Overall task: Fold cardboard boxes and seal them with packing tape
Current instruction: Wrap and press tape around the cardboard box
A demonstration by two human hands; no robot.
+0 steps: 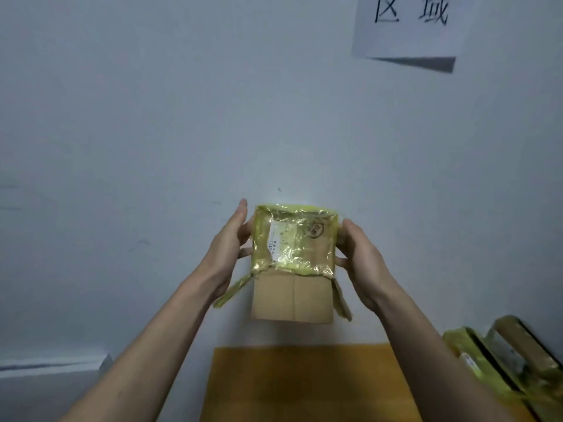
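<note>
We hold box (pixel 292 263) raised | left hand (pixel 231 239), right hand (pixel 359 251) clasp its sides | likely checking taped face, flaps closed.

Small brown cardboard box wrapped in yellow tape (pixel 294 263) held between the hands, left hand (pixel 227 254) on its left side and right hand (pixel 362 263) on its right, above the tabletop (pixel 304 382), before the pale wall (pixel 152 117); taped flattened boxes (pixel 511 357) lower right; white paper sign (pixel 408 25) upper right on the wall.
</note>
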